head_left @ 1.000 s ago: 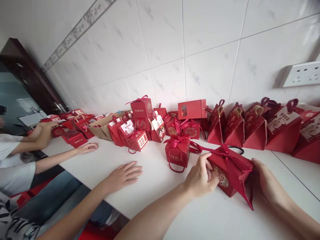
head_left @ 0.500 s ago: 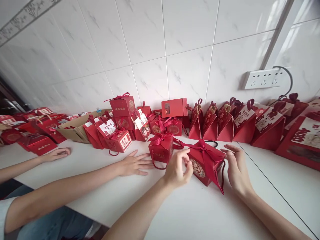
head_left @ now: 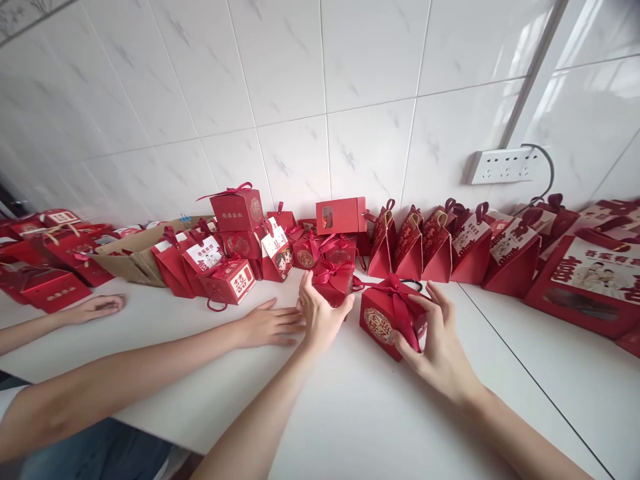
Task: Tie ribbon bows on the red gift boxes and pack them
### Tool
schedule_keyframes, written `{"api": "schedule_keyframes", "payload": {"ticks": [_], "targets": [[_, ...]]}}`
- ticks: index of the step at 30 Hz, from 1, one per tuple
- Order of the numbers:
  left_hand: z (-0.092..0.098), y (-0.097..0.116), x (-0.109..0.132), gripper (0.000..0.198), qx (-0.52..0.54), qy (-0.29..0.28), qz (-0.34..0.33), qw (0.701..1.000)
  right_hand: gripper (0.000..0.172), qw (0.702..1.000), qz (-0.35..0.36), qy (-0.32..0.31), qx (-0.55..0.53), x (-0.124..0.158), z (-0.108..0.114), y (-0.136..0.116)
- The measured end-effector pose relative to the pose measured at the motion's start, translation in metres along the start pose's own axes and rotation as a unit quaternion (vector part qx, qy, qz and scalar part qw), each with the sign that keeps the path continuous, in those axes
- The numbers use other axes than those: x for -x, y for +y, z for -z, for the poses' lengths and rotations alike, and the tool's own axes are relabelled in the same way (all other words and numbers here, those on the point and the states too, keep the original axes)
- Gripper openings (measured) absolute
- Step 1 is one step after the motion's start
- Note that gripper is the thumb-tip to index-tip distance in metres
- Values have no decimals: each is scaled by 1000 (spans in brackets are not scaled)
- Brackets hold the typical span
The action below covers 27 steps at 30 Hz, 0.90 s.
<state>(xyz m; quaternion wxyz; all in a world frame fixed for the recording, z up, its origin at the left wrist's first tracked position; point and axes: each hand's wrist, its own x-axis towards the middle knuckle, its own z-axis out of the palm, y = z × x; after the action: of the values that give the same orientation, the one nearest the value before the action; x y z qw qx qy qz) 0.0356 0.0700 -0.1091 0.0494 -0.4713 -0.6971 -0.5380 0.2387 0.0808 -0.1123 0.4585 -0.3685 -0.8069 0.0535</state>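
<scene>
My left hand [head_left: 323, 320] is around a small red gift box [head_left: 334, 277] with a ribbon bow, its fingers at the left side and its thumb at the right. The hand hides most of that box's front. Just to the right sits a larger red gift box [head_left: 373, 313] with a gold round emblem and a ribbon bow. My right hand [head_left: 437, 343] grips its right end, thumb low at the front and fingers over the top edge. Both boxes rest on the white table [head_left: 350, 413].
Another person's hand [head_left: 273, 323] lies flat left of mine; a further hand [head_left: 97, 308] rests farther left. Stacked red boxes [head_left: 237, 210] and a row of peaked gift boxes [head_left: 407, 247] line the tiled wall. A power strip [head_left: 503, 165] hangs at right.
My left hand has left the larger box and gone onto the small one, which has shifted right and back. My right hand has closed on the larger box. The view has turned slightly right.
</scene>
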Motion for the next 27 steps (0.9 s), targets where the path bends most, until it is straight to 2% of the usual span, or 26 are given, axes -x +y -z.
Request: {"api": "schedule_keyframes", "payload": {"ticks": [3,7,10,13,16,19,21,27], "targets": [[1,4,1,93,13,-24,34,999,53,1000,-9,-4,-13,-1,1,2],[2,4,-2,89,66,-37,100,992,59,999,-34,-4,-40,-1,-1,7],[1,1,-2,90,127,-37,104,986,62,996,-68,-4,-63,-2,-4,12],[0,-2,-1,90,176,-13,31,984,65,992,-100,1,-83,-3,-6,17],[1,-3,0,91,178,49,-127,974,68,989,-120,8,-89,-4,-8,19],[4,0,-1,93,177,103,-265,942,69,986,-129,23,-102,-5,-9,20],[7,4,-2,94,188,118,-303,927,69,984,-130,34,-114,-6,-9,21],[14,18,-2,100,192,129,-350,908,71,982,-142,48,-114,-7,-12,24]]}}
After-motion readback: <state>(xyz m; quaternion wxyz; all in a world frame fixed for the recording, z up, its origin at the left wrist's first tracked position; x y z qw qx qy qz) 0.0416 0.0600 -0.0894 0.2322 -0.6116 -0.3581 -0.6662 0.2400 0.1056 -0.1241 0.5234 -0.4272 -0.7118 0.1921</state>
